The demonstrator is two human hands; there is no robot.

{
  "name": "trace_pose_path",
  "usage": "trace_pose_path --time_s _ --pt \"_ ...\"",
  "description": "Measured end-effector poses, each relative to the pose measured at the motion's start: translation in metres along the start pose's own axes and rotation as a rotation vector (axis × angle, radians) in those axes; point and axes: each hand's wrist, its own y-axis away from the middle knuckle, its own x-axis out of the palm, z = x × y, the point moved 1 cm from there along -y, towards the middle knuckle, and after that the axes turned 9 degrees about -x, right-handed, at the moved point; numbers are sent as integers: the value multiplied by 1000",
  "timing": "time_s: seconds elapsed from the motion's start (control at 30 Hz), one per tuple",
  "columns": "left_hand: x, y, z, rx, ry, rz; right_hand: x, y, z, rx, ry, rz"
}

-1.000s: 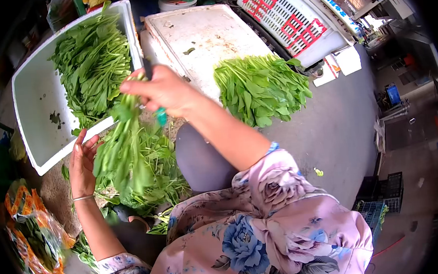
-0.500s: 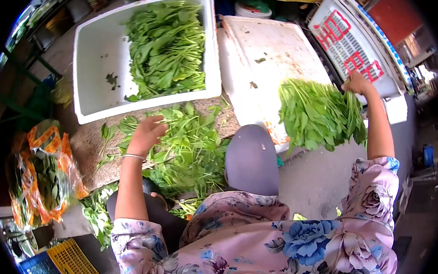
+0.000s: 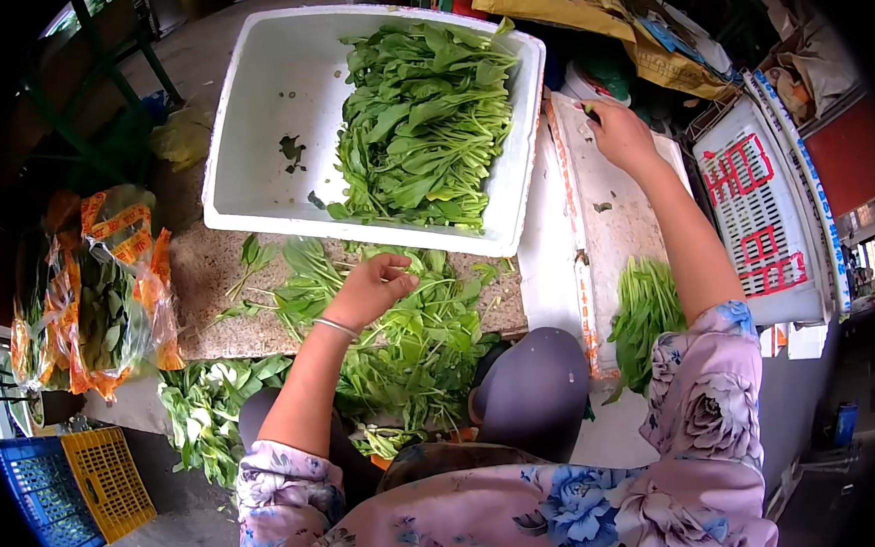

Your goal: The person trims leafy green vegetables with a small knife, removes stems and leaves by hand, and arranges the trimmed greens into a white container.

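Observation:
My left hand (image 3: 371, 292) hovers over a loose pile of leafy greens (image 3: 402, 351), fingers loosely bent and apart, with nothing visible in them. My right hand (image 3: 621, 136) reaches over the white foam lid (image 3: 619, 202), close to the right wall of the foam box. Its thumb and fingers pinch a small dark green thing (image 3: 590, 113), too small to name. Stacked leafy greens (image 3: 428, 124) fill the right part of the white foam box (image 3: 243, 200). A bunch of greens (image 3: 647, 316) lies on the lid's near right part, partly hidden by my right arm.
Plastic bags of leaves (image 3: 108, 294) with orange print stand at the left. Below them sits a blue and yellow crate (image 3: 110, 484). More greens (image 3: 215, 407) lie low at the left. A white slotted crate (image 3: 754, 214) with red marks stands at the right.
My right hand has left the bunch at the right and moved forward and left, to the lid's far part. My left hand stays over the loose pile. The view has shifted.

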Motion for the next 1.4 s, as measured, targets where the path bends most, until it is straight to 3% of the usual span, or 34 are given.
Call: trace_pose_path --time_s 0.23,0.43,0.57,0.63,0.8,0.97,1.03,1.07,1.1,1.2,1.23,1.33,1.4 --pt "17 -16 -17 -31 80 69 44 -143 41 -423 -3 -139" --pt "17 -28 -17 -8 120 129 78 -199 69 -280 5 65" --pt "6 -28 -17 -85 263 143 94 -211 66 -206 56 64" --pt "3 -34 -15 -112 277 161 87 -212 69 -169 61 157" --pt "2 -69 -26 -254 714 234 78 -211 78 -154 65 384" --pt "41 -132 -54 -306 1063 190 78 -183 98 -142 80 375" --pt "55 -147 -64 -310 1263 42 82 -161 101 -118 31 240" --pt "61 -156 -61 -173 1301 86 80 -150 100 -118 -48 215" --pt "66 -162 -59 -180 1297 95 83 -139 100 -108 -47 218" --pt "68 -165 -59 -40 1423 20 96 -107 105 -225 -114 -47" --pt "66 -162 -61 -48 1416 21 98 -96 110 -216 -119 -46" --pt "51 -157 -70 193 1415 154 105 -67 125 -241 -121 -75" --pt "41 -155 -73 157 1431 142 115 -47 131 -276 -159 -52"
